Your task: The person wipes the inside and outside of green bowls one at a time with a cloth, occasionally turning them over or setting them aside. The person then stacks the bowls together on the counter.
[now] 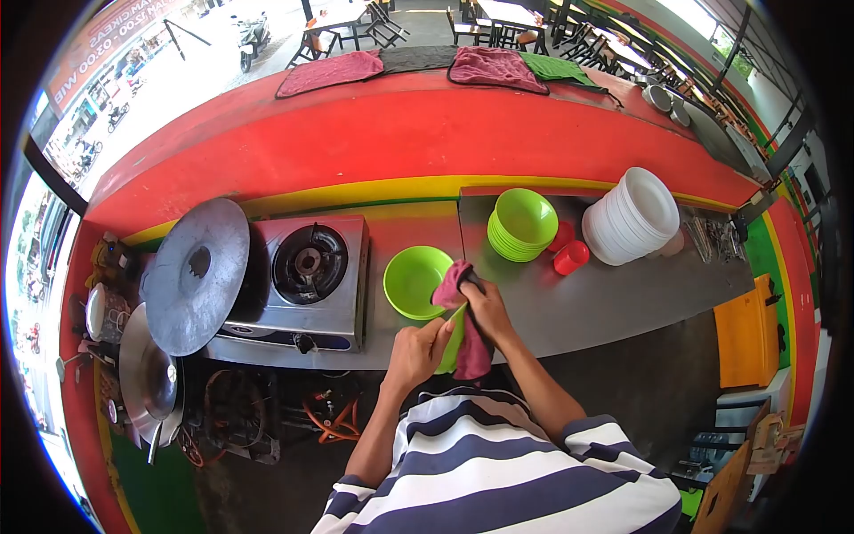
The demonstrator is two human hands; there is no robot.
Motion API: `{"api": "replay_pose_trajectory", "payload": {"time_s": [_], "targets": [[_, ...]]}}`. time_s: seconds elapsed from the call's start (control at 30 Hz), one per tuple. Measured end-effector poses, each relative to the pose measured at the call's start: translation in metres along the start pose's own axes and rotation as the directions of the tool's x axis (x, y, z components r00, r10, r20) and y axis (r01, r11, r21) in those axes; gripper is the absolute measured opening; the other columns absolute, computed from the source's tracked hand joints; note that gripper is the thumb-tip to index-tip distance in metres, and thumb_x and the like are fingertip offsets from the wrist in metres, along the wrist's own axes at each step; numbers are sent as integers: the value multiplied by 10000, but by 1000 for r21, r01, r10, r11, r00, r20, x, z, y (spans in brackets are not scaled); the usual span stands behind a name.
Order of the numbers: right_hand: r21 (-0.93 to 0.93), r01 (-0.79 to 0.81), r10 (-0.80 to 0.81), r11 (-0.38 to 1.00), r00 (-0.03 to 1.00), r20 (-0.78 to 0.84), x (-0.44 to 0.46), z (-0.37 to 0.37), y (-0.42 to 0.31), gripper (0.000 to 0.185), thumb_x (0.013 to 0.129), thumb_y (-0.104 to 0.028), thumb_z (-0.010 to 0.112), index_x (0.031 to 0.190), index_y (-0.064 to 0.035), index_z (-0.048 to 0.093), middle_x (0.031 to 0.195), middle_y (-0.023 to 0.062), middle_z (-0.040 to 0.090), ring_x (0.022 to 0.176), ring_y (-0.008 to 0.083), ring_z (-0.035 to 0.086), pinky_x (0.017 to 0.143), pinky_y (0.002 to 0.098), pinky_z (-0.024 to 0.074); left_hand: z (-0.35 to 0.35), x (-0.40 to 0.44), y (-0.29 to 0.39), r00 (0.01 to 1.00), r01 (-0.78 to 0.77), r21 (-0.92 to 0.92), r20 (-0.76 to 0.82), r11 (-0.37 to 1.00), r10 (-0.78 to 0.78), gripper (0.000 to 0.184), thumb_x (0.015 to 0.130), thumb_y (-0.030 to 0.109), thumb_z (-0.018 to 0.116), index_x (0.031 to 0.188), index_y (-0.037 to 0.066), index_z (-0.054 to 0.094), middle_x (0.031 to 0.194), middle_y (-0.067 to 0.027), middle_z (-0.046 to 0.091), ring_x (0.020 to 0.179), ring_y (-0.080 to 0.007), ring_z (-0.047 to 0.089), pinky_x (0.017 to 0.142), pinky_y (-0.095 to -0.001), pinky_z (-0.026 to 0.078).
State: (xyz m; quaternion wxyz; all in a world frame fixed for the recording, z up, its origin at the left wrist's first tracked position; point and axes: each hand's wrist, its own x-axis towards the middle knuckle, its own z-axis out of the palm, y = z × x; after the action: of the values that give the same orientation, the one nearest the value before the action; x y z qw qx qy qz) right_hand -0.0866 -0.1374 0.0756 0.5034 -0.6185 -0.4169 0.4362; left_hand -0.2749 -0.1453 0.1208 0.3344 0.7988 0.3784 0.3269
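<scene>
Close to my body, my left hand [416, 356] grips the rim of a green bowl [450, 349], which is tilted and partly hidden by my hands. My right hand [486, 311] is closed around a pink cloth [474, 354] that hangs down over the bowl's right side. Just beyond my hands, another green bowl [414, 278] sits on the steel counter, its inside facing up. Farther right stands a stack of green bowls [523, 226], with a red container [571, 258] beside it.
A gas stove [307, 285] is at left, with a big dark metal disc [197, 278] leaning against it and a wok [151, 374] below. White bowls [630, 216] are stacked on the right, near metal cutlery [717, 238]. Cloths [498, 69] lie along the red ledge [400, 125].
</scene>
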Motion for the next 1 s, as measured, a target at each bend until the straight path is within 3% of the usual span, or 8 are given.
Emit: {"api": "replay_pose_trajectory", "payload": {"time_s": [0.07, 0.17, 0.3, 0.43, 0.47, 0.53, 0.67, 1.0], "targets": [[241, -193, 187, 951, 981, 45, 2, -6, 14, 409, 949, -412, 579, 1047, -26, 675, 919, 81, 696, 832, 235, 662, 757, 388, 507, -11, -5, 1, 1000, -7, -47, 6, 999, 8, 370, 1020, 255, 580, 744, 12, 540, 576, -215, 459, 517, -422, 510, 487, -469, 380], [546, -489, 487, 680, 858, 163, -14, -4, 11, 468, 964, -463, 549, 1140, -43, 659, 1023, 93, 688, 891, 239, 670, 813, 378, 527, -17, -15, -9, 996, -83, -36, -37, 996, 82, 381, 1009, 282, 600, 721, 35, 556, 532, -151, 434, 473, -361, 492, 470, -431, 373], [603, -538, 472, 589, 834, 284, -33, -5, 16, 448, 977, -415, 530, 1218, -52, 633, 1103, 116, 669, 958, 218, 672, 917, 371, 528, -16, -24, -38, 988, -141, 89, -58, 986, 147, 332, 1009, 284, 587, 775, 53, 629, 691, -142, 567, 681, -325, 602, 593, -401, 442], [528, -381, 335, 759, 924, 186, -37, -10, 55, 342, 920, -213, 594, 1199, -18, 634, 1083, 105, 667, 941, 184, 659, 866, 344, 533, 3, -21, -48, 933, -10, 385, -328, 923, 146, 282, 1039, 245, 501, 1155, 32, 645, 1205, -200, 614, 1187, -331, 578, 944, -377, 465], [479, -292, 273, 828, 956, 111, -38, -7, 57, 326, 899, -163, 608, 1182, -4, 637, 1069, 101, 668, 927, 173, 656, 845, 335, 533, 11, -20, -49, 922, 65, 75, -386, 995, -31, 311, 1040, 228, 467, 1240, 19, 583, 1274, -196, 571, 1253, -318, 519, 1005, -370, 417], [327, -115, 140, 938, 989, -52, -37, 2, 61, 282, 847, -55, 657, 1114, 36, 649, 977, 77, 678, 862, 133, 639, 768, 312, 522, 28, -21, -57, 862, 169, -538, -326, 826, -389, 423, 1044, 193, 400, 1411, -7, 459, 1412, -187, 486, 1385, -291, 401, 1126, -355, 320], [84, -65, 80, 994, 980, -181, -21, 8, 85, 234, 853, -83, 699, 1059, 23, 663, 892, 39, 679, 809, 107, 612, 740, 301, 503, 43, -21, -113, 904, 203, -519, -227, 830, -363, 519, 1050, 157, 374, 1527, -14, 257, 1406, -215, 489, 1332, -310, 463, 1106, -378, 361], [252, -4, 47, 968, 985, -167, 6, 22, 105, 265, 925, -147, 704, 1141, -8, 640, 963, 13, 674, 862, 94, 616, 775, 295, 505, 83, -7, -183, 863, 199, -408, -358, 891, -357, 561, 1068, 154, 358, 1569, -14, 170, 1461, -222, 453, 1335, -332, 475, 1096, -373, 370]]}}
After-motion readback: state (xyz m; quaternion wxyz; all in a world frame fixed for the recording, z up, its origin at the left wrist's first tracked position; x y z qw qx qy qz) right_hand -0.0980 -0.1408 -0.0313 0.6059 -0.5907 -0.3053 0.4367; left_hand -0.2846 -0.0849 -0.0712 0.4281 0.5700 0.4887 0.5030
